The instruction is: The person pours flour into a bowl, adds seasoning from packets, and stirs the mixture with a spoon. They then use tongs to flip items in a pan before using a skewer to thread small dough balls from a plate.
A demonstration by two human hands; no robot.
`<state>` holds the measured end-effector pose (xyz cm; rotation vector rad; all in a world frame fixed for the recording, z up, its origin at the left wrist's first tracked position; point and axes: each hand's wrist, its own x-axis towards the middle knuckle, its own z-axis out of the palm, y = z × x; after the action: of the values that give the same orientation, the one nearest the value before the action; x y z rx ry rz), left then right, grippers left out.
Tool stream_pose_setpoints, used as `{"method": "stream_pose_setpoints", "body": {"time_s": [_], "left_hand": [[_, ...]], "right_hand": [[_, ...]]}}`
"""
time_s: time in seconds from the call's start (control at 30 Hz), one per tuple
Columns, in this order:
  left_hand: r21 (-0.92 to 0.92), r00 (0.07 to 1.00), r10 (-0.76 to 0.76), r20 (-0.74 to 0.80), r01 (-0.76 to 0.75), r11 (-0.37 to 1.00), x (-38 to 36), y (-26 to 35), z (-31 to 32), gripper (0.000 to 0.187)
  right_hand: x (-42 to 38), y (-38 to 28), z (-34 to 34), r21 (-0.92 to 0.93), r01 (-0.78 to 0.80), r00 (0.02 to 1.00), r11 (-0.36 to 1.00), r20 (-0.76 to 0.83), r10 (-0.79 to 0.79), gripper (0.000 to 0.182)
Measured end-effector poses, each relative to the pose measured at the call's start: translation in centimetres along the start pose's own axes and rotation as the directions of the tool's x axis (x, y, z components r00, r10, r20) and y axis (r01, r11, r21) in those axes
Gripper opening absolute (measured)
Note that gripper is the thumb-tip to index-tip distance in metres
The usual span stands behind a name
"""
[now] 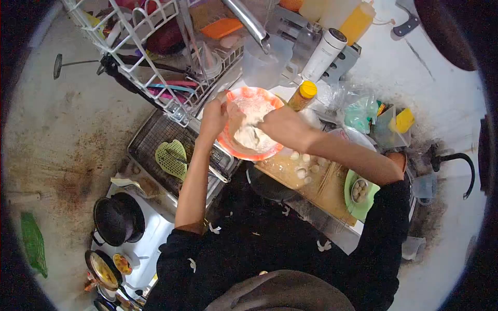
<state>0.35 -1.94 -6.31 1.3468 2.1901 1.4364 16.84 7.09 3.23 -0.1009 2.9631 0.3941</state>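
Observation:
An orange and white bowl holds a pale, sticky dough. My left hand is wrapped round the bowl's left rim, thumb towards the inside. Over the bowl's right side, my right hand is closed, its fingers down by the dough around what looks like a thin dark utensil handle, too small to name. Just below and right of the bowl lies a wooden board with several small pale round pieces on it. A jar with a yellow lid stands beyond my right hand.
A white wire rack with utensils rises at the upper left. Behind the bowl stand a clear jug and a white bottle. A green tray is at the right. Pans sit on the stove at the lower left.

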Motion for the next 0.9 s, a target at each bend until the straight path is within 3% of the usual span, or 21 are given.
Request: {"method": "stream_pose_setpoints", "body": {"time_s": [0.1, 0.13, 0.17, 0.23, 0.3, 0.37, 0.43, 0.5, 0.53, 0.57, 0.63, 0.7, 0.77, 0.8, 0.83, 0.9], "left_hand": [[-0.001, 0.999, 0.032, -0.033, -0.032, 0.999, 0.1, -0.1, 0.0, 0.036], [-0.031, 0.999, 0.027, -0.026, -0.028, 0.999, 0.0, 0.0, 0.0, 0.035], [-0.031, 0.999, 0.027, -0.025, -0.028, 0.999, -0.1, 0.0, 0.0, 0.035], [0.033, 0.997, -0.055, 0.062, 0.053, 0.998, 0.1, 0.6, -0.5, 0.034], [0.045, 0.996, -0.063, 0.062, 0.061, 0.997, 0.2, 0.1, -0.5, 0.035], [0.055, 0.996, -0.077, 0.05, 0.074, 0.996, 0.4, -0.7, 0.1, 0.035], [0.081, 0.99, 0.128, -0.059, -0.123, 0.989, 0.4, -1.7, 0.7, 0.037], [0.092, 0.998, 0.07, -0.008, -0.068, 0.993, 0.3, -1.0, 0.3, 0.038], [0.101, 0.999, 0.006, 0.034, -0.009, 0.995, 0.2, -0.7, 0.2, 0.038], [0.1, 0.999, 0.007, 0.035, -0.011, 0.995, 0.3, -0.5, 0.1, 0.038], [0.065, 0.995, 0.065, 0.077, -0.07, 0.995, 0.4, -0.6, 0.0, 0.038], [0.046, 0.996, 0.038, 0.08, -0.042, 0.998, 0.5, -0.9, 0.0, 0.038], [0.031, 0.997, 0.002, 0.077, -0.004, 1.0, 0.6, -1.5, 0.1, 0.037], [0.036, 0.997, 0.083, 0.009, -0.083, 0.996, 0.5, -1.4, 0.2, 0.037], [0.044, 0.985, 0.165, -0.054, -0.163, 0.986, 0.4, -1.3, 0.3, 0.037], [0.015, 0.989, 0.137, -0.046, -0.137, 0.99, 0.4, -0.8, 0.3, 0.038]], "right_hand": [[-0.7, 1.4, -2.8, -0.081, -0.022, 1.0, 0.996, -0.005, 0.022, 0.014], [-0.5, 1.9, -2.4, -0.24, -0.062, 0.997, 0.969, -0.052, 0.051, 0.016], [0.0, 1.9, -1.6, -0.24, -0.063, 0.997, 0.969, -0.052, 0.052, 0.016], [1.5, 1.3, 1.2, -0.116, -0.198, 0.935, 0.973, -0.32, 0.152, 0.011], [1.8, 0.2, 4.0, -0.104, -0.16, 0.96, 0.982, -0.25, 0.13, 0.013], [0.7, -2.1, 4.2, 0.02, -0.102, 0.994, 0.995, -0.034, 0.103, 0.026], [-0.6, -0.9, 0.7, 0.047, -0.037, 0.999, 0.998, -0.022, 0.038, 0.026], [-0.6, 1.8, -0.6, 0.136, 0.079, 0.997, 0.988, -0.004, -0.079, 0.025], [-0.1, 2.0, -1.5, -0.022, -0.056, 0.995, 0.998, 0.082, 0.058, 0.024], [0.5, 2.1, -1.3, -0.023, -0.058, 0.995, 0.998, 0.083, 0.06, 0.024], [1.6, 2.3, 0.4, -0.154, -0.099, 0.958, 0.983, -0.283, 0.053, 0.025], [2.1, 2.0, 2.1, -0.236, -0.125, 0.954, 0.964, -0.296, 0.052, 0.023], [1.6, 1.0, 3.3, -0.3, -0.223, 0.975, 0.927, -0.065, 0.214, 0.018], [1.3, 0.7, 4.3, -0.199, -0.3, 0.949, 0.933, 0.033, 0.312, 0.014], [0.7, 0.1, 2.4, -0.192, -0.306, 0.948, 0.932, 0.033, 0.318, 0.014], [-0.8, 0.1, -1.5, -0.148, -0.005, 0.965, 0.989, 0.259, 0.043, 0.015]]}}
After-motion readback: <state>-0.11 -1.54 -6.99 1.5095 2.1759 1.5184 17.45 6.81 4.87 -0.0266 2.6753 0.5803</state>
